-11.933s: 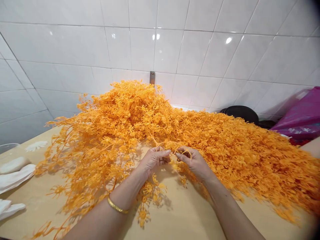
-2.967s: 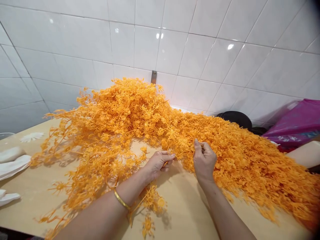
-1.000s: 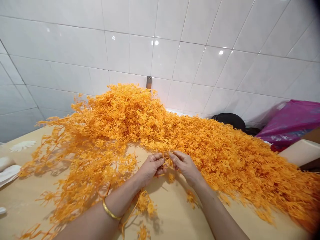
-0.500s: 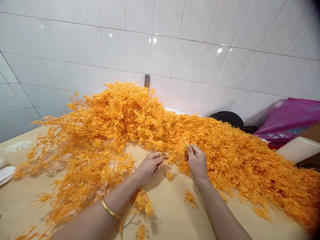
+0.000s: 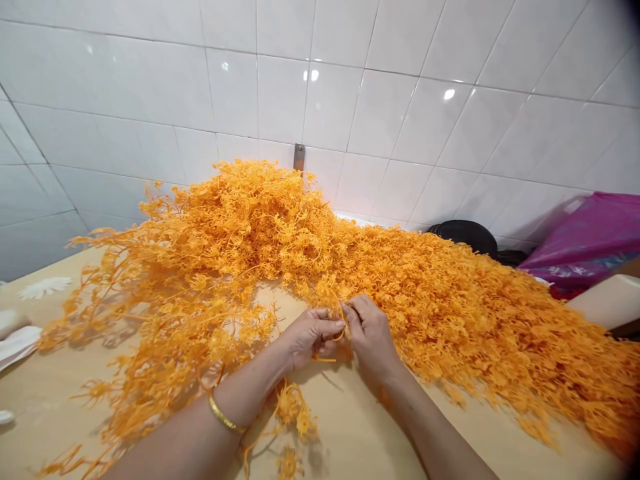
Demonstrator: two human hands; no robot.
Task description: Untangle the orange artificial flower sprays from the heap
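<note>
My left hand (image 5: 316, 333) is closed, thumb against fingers, on a thin orange flower stem (image 5: 342, 331) that looks like soft plastic. My right hand (image 5: 371, 337) has come right up beside it, its thumb and forefinger pinched at the upper part of that stem. The fingers partly hide the piece between them. Just beyond both hands rises a large heap of orange artificial flowers (image 5: 265, 220), with thin stems and spidery petals. A loose orange sprig (image 5: 295, 410) lies below my left forearm, which wears a gold bangle.
The heap spreads right as a dense bank (image 5: 480, 313) across the pale table (image 5: 345, 427). White pieces (image 5: 45, 288) lie at the left edge. Against the tiled wall (image 5: 280, 93) are a black round object (image 5: 465, 237) and a purple bag (image 5: 580, 233).
My right hand has moved left and closer to my left hand, and both now meet at the stem. My right arm covers where small loose flower pieces lay. The view has shifted slightly.
</note>
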